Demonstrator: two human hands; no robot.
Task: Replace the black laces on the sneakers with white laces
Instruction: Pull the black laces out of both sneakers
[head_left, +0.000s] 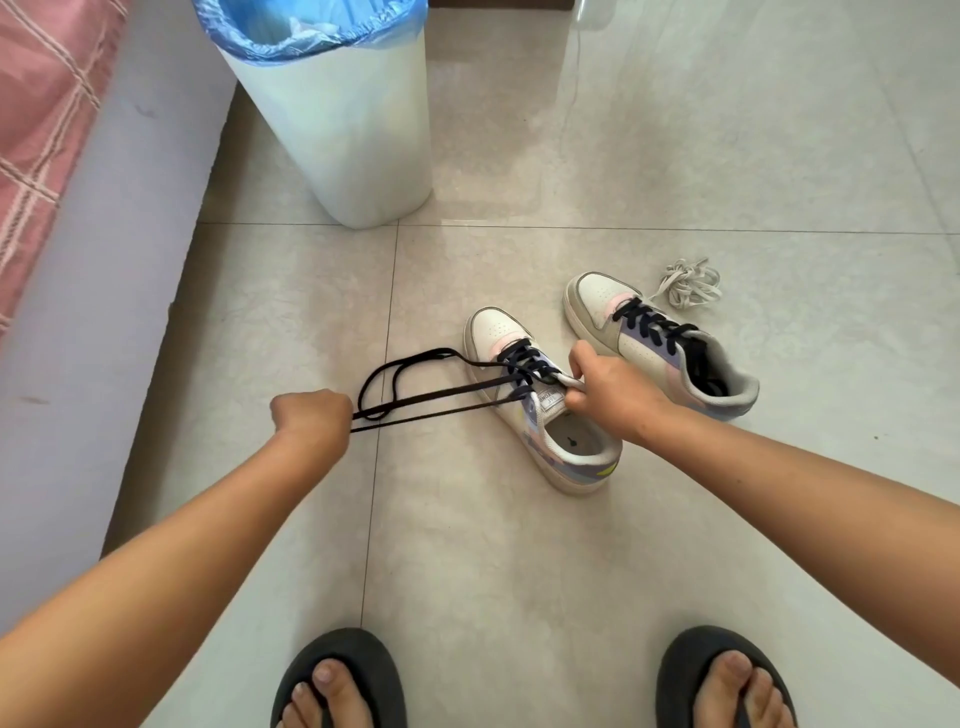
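Here the black lace (436, 400) is being drawn leftward out of the nearer sneaker (540, 405) on the floor, gripped in the clenched left hand (311, 415) while the tongue is pinched by the right hand (602, 387); more eyelets probably must be freed before the white laces (688, 283) are threaded

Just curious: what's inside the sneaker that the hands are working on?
Inside the near sneaker a light insole with a small dark mark shows at the heel. Further forward, the tongue, the black lace and the right hand cover the inside.

laces (441, 400) black | sneakers (561, 447) white-lilac-pink | spare laces (691, 283) white | bin liner (311, 26) blue
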